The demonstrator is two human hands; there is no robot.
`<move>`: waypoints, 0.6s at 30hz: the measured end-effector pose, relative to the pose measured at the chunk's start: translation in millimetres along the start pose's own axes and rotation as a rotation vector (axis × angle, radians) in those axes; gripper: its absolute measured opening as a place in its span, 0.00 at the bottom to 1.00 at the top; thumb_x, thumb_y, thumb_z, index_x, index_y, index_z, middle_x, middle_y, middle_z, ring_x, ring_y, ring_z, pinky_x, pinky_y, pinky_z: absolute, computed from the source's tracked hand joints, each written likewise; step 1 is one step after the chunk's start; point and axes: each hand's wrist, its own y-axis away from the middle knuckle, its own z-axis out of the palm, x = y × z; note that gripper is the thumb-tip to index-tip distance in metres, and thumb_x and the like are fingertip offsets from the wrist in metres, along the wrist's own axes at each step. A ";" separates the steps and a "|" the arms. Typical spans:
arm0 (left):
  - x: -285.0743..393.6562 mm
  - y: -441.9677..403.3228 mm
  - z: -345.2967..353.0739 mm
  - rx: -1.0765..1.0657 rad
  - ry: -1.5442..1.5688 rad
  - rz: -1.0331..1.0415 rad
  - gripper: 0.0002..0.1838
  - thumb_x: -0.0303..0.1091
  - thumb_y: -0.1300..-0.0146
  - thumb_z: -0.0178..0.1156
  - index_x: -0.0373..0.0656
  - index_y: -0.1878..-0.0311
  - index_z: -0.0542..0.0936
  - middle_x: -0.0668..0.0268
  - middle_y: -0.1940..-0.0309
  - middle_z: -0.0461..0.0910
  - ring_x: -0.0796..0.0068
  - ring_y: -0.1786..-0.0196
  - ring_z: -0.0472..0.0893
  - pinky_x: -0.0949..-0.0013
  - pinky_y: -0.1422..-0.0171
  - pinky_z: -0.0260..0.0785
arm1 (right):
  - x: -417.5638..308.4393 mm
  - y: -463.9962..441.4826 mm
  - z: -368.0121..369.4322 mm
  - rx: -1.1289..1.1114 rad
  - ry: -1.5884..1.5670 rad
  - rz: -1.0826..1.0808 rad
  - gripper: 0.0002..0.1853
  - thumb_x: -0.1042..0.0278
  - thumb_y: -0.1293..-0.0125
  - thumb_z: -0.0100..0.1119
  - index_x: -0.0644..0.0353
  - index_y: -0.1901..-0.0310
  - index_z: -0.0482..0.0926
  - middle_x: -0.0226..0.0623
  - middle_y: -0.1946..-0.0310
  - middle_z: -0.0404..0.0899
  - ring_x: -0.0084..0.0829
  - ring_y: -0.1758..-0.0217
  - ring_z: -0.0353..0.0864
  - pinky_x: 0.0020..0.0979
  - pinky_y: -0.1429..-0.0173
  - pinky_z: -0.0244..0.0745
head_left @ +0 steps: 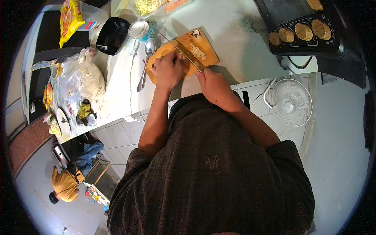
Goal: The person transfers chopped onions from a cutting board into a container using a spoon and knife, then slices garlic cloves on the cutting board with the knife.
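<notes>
An orange-brown cutting board (213, 58) lies on the marble-look counter. My right hand (214, 87) grips the handle of a knife (183, 50), whose long blade slants up and left across the board. On the board's left part, the curled fingers of my left hand (169, 71) press on a small pale piece of food (180, 56) beside the blade. Its kind is hard to make out, being mostly covered by the fingers. Right of the blade rests a small heap of chopped pale pieces (197, 51). Farther back on the board is a dark-and-white scrap (196, 33).
A metal spoon (149, 47) and a can (140, 30) are left of the board. Beyond stand a black container (113, 36), a tub of shredded vegetables (150, 7), plastic bags (88, 78) and a yellow packet (70, 19). A stove (309, 47) is at right; another person (68, 182) sits lower left.
</notes>
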 end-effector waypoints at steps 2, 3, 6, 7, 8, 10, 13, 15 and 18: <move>-0.7 0.1 1.4 0.015 0.002 0.005 0.14 0.48 0.32 0.56 0.50 0.57 0.83 0.62 0.56 0.84 0.49 0.48 0.75 0.46 0.45 0.56 | -0.7 0.1 0.1 -0.012 -0.013 0.007 0.20 0.55 0.24 0.48 0.68 0.64 0.74 0.63 0.73 0.78 0.66 0.65 0.78 0.59 0.60 0.71; -1.7 -0.3 2.0 0.013 -0.004 0.010 0.14 0.48 0.32 0.56 0.50 0.57 0.83 0.62 0.56 0.84 0.49 0.48 0.75 0.47 0.44 0.56 | -1.1 0.0 -0.3 -0.014 -0.005 0.001 0.20 0.55 0.24 0.48 0.68 0.64 0.74 0.63 0.73 0.78 0.66 0.65 0.78 0.58 0.60 0.72; -1.1 -0.4 1.2 -0.005 -0.007 -0.005 0.16 0.51 0.31 0.54 0.51 0.55 0.83 0.61 0.56 0.84 0.49 0.46 0.75 0.46 0.40 0.56 | -1.8 -3.2 -2.7 -0.043 0.015 0.001 0.20 0.54 0.24 0.47 0.68 0.62 0.74 0.63 0.72 0.79 0.65 0.64 0.79 0.59 0.58 0.73; -0.3 0.5 0.2 -0.022 -0.006 -0.024 0.17 0.53 0.31 0.54 0.53 0.53 0.83 0.60 0.56 0.84 0.49 0.44 0.75 0.45 0.36 0.57 | -2.3 -3.4 -3.2 -0.071 0.027 0.007 0.21 0.53 0.24 0.47 0.68 0.60 0.75 0.62 0.71 0.80 0.65 0.64 0.80 0.60 0.57 0.74; 0.2 0.1 -0.1 -0.021 -0.006 -0.024 0.17 0.53 0.31 0.54 0.53 0.53 0.83 0.60 0.56 0.84 0.49 0.44 0.75 0.45 0.36 0.57 | -3.6 -3.6 -3.2 -0.070 0.026 0.006 0.21 0.53 0.24 0.47 0.68 0.60 0.75 0.62 0.71 0.80 0.65 0.64 0.80 0.60 0.57 0.74; 0.5 0.6 -0.9 -0.028 0.010 -0.023 0.17 0.53 0.31 0.54 0.53 0.52 0.83 0.60 0.56 0.84 0.49 0.44 0.74 0.45 0.37 0.57 | -6.9 -2.5 -2.1 -0.037 0.033 0.013 0.21 0.53 0.24 0.46 0.68 0.60 0.75 0.62 0.70 0.81 0.64 0.63 0.81 0.59 0.56 0.74; -3.0 0.7 3.0 0.021 0.053 0.032 0.14 0.47 0.32 0.55 0.50 0.55 0.83 0.63 0.54 0.84 0.50 0.48 0.74 0.45 0.44 0.56 | -1.4 -5.4 4.2 -0.048 0.023 -0.007 0.22 0.53 0.24 0.46 0.68 0.61 0.76 0.62 0.69 0.81 0.64 0.62 0.81 0.58 0.55 0.75; -4.4 0.6 3.8 0.005 0.044 0.025 0.14 0.47 0.32 0.55 0.50 0.55 0.83 0.63 0.54 0.84 0.50 0.48 0.74 0.45 0.44 0.56 | 0.6 -8.5 8.0 -0.050 0.039 -0.001 0.22 0.53 0.24 0.47 0.68 0.61 0.76 0.62 0.69 0.81 0.63 0.62 0.81 0.58 0.55 0.75; -5.1 -0.1 3.3 0.000 0.028 0.023 0.14 0.47 0.32 0.56 0.50 0.55 0.83 0.63 0.54 0.84 0.49 0.47 0.74 0.45 0.44 0.56 | -0.5 -10.9 7.8 -0.044 0.066 0.015 0.21 0.53 0.25 0.47 0.68 0.61 0.76 0.61 0.69 0.81 0.63 0.62 0.81 0.57 0.55 0.75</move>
